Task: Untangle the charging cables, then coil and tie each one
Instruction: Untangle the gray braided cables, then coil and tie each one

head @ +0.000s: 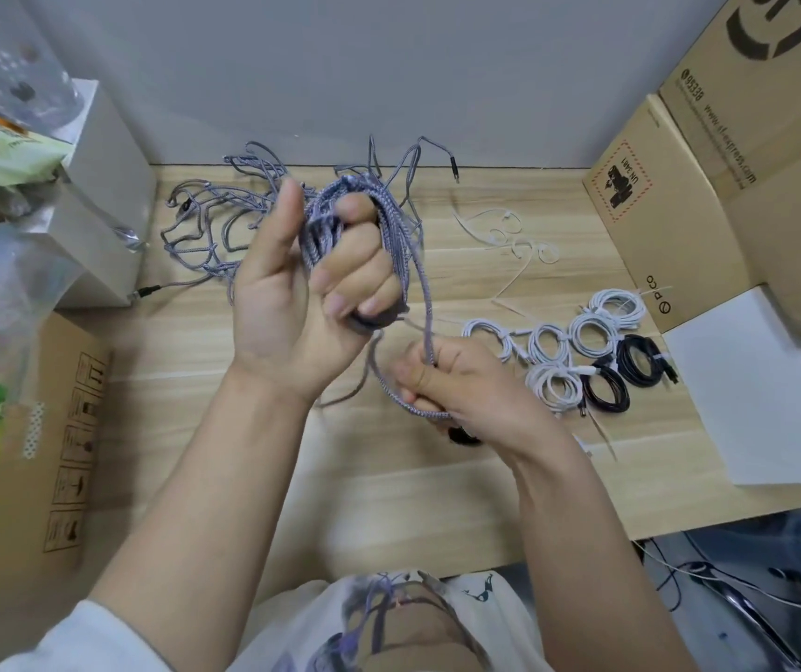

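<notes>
Seven tied coils [597, 351] lay finished; left hand [301, 293] gripped a half-wound grey braided cable [364, 220], right hand [456, 385] pinched its tail; a tangle [214, 220] remained.

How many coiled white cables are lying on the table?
5, clustered right of the hands: one farthest left, one beside it, one nearest, one right, one farthest. Others may be hidden.

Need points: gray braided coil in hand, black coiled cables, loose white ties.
gray braided coil [391, 220]: head view, on the strands looped over the fingers.
black coiled cables [604, 388]: head view, on the nearer coil's ring.
loose white ties [510, 235]: head view, on the curled ties.
</notes>
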Motion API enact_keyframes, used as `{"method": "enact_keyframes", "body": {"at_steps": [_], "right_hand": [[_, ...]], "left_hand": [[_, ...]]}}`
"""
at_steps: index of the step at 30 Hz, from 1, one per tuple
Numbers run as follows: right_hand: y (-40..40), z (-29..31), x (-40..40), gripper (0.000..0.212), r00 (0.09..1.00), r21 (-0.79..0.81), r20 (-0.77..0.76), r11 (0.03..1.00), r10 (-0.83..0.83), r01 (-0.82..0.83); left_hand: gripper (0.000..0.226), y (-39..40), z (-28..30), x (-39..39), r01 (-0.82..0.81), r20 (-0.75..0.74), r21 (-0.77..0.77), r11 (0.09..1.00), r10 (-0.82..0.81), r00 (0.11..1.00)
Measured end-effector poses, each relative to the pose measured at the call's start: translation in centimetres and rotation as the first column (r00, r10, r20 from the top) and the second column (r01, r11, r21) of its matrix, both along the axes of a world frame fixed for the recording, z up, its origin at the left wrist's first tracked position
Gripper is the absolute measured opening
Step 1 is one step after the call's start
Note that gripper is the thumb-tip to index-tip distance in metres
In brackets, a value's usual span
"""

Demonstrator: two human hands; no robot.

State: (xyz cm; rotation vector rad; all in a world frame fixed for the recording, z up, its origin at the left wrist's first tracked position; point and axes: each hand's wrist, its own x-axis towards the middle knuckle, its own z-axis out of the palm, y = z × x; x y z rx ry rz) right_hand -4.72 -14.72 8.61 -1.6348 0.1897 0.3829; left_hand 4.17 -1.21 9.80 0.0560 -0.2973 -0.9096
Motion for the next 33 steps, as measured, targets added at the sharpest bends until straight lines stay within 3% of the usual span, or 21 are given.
{"method": "enact_keyframes", "body": {"at_steps": [3,6,12,16,20,22,24,26,30,33], "right_hand": [[-0.1,-0.1,-0.1,0.027,0.999,-0.114,-0.012,0.993,0.03,-0.032],[0.1,-0.1,-0.2,0.026,0.999,-0.144,0.029,0.989,-0.029,0.033],[0.7,0.0,-0.3,0.035,0.971,0.252,0.044,0.943,-0.235,0.217],[1.5,0.6,-0.3,0.017,0.955,0.622,-0.058,0.737,-0.29,0.262],[1.4,1.4,-0.2,0.023,0.954,0.717,-0.186,0.631,-0.234,0.295],[1.3,1.2,-0.3,0.019,0.959,0.626,-0.199,0.726,-0.203,0.284],[1.3,0.9,-0.5,0.018,0.97,0.38,-0.191,0.899,-0.153,0.216],[1.4,1.0,-0.6,0.023,0.978,0.141,-0.188,0.983,-0.09,0.117],[1.6,1.7,-0.6,0.025,0.981,-0.043,-0.192,0.999,-0.035,0.027],[1.6,2.1,-0.9,0.027,0.991,-0.064,-0.116,0.996,-0.073,0.066]], "left_hand": [[0.018,-0.2,-0.1,0.2,-0.218,-0.12,0.114,0.969,0.231,0.966],[0.018,-0.5,-0.5,0.2,-0.396,-0.13,0.245,0.885,0.435,0.891],[0.013,-0.8,-1.2,0.3,-0.489,-0.178,0.292,0.822,0.549,0.817],[0.013,-0.9,-1.4,0.5,-0.492,-0.238,0.267,0.829,0.551,0.8],[0.013,-0.9,-1.2,0.8,-0.508,-0.258,0.265,0.819,0.568,0.781],[0.013,-0.9,-1.1,0.9,-0.523,-0.256,0.274,0.807,0.586,0.769],[0.017,-1.0,-1.0,0.9,-0.55,-0.201,0.335,0.765,0.628,0.752],[0.024,-1.5,-1.1,0.5,-0.571,-0.093,0.423,0.704,0.66,0.745],[0.022,-3.1,-1.7,-0.7,-0.639,0.224,0.55,0.539,0.641,0.734],[0.019,-3.3,-2.2,-1.0,-0.753,0.574,0.585,0.302,0.502,0.647]]}}
